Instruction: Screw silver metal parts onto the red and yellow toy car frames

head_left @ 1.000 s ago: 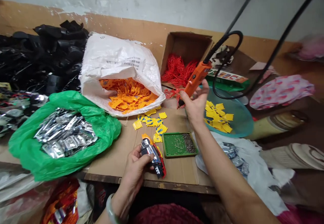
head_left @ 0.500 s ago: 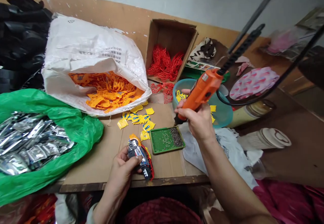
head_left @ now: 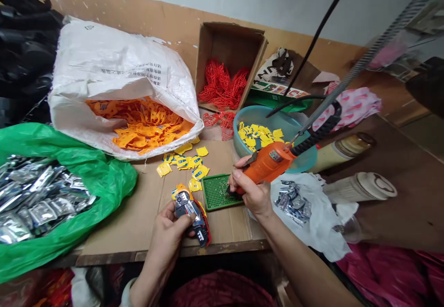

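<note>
My left hand (head_left: 166,233) is shut around a small red, black and silver toy vehicle (head_left: 190,212), which has an orange piece at its top end. My right hand (head_left: 251,191) grips an orange electric screwdriver (head_left: 268,163), with a black cable-fed handle rising to the right. Its tip is hidden by my fingers, close above a green perforated screw tray (head_left: 217,192). The tray holds small dark screws, partly hidden by my hand. Yellow plastic tags (head_left: 194,173) lie scattered just above the toy on the cardboard work surface (head_left: 121,233).
A white sack (head_left: 114,62) holds orange plastic pieces, and a green bag (head_left: 69,191) holds silver packets. A cardboard box (head_left: 229,43) holds red plastic pieces. A teal basin (head_left: 263,131) holds yellow tags. A white bag (head_left: 312,210) with silver packets lies to the right.
The screwdriver has swung down from upright to nearly level, with my right hand lowered onto the green tray. The left hand and toy stay nearly still. The view has shifted slightly.
</note>
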